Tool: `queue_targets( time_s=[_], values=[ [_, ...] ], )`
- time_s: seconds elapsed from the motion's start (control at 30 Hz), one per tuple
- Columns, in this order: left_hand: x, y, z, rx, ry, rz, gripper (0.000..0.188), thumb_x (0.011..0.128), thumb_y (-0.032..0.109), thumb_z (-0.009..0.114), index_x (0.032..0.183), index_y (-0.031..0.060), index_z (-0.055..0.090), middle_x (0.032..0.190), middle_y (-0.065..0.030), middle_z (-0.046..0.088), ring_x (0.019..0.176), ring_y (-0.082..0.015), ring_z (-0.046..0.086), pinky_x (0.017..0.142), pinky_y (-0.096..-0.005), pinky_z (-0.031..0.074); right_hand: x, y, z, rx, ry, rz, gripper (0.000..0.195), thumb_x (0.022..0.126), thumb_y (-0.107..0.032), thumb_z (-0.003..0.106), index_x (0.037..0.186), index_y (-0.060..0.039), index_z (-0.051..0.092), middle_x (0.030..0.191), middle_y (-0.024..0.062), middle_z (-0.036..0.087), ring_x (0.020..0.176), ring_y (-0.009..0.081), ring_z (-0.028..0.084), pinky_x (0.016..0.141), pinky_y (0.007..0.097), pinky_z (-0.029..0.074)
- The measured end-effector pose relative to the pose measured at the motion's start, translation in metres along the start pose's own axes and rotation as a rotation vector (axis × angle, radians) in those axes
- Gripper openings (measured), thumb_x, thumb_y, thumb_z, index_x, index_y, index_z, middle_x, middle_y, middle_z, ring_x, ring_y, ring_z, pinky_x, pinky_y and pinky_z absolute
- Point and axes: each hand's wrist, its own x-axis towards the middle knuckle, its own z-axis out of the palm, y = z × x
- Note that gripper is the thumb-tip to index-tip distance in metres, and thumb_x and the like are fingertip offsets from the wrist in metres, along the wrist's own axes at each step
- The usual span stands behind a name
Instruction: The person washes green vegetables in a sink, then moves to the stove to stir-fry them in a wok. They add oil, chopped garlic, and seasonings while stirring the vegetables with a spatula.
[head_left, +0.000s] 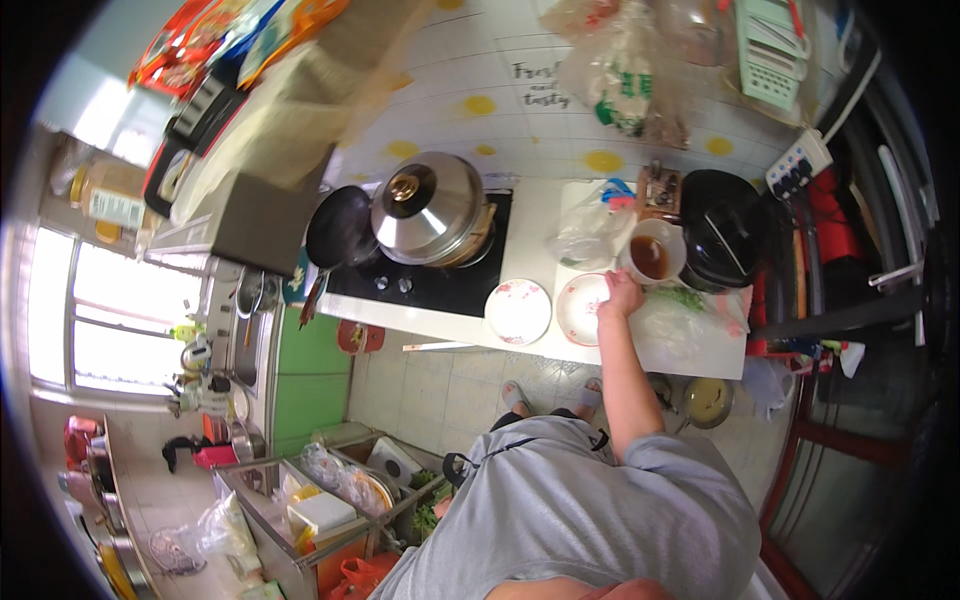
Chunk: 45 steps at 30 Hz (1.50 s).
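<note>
My right hand (622, 292) is at the counter, over the right rim of a white floral dish (579, 311) and against the lower left side of a whitish cup (673, 251) of brown liquid. Its fingertips are partly hidden, so I cannot tell which of the two it grips. Left of that dish lies a second white floral plate (517, 311). A patch of skin, probably my left hand (442, 508), shows beside my grey shirt near green leaves; most of it is hidden.
A lidded steel pot (431, 217) and a black wok (339, 229) stand on the black hob (420, 292). Plastic bags (589, 229), a black appliance (720, 225) and green herbs (682, 298) are around the cup. A metal rack (300, 559) of goods stands at lower left.
</note>
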Motion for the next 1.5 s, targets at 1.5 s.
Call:
queue_targets(
  time_s=[1.5],
  values=[
    [0.484, 0.203, -0.523, -0.985, -0.660, 0.453, 0.024, 0.100, 0.033, 0.062, 0.102, 0.0093, 0.058, 0.075, -0.0010, 0.061, 0.052, -0.0111, 0.055, 0.044, -0.0268, 0.036, -0.465, 0.276, 0.200, -1.231, -0.915, -0.190, 0.025, 0.095, -0.023, 0.071, 0.083, -0.0038, 0.061, 0.064, 0.0056, 0.064, 0.051, 0.0114, 0.060, 0.046, 0.0240, 0.048]
  ],
)
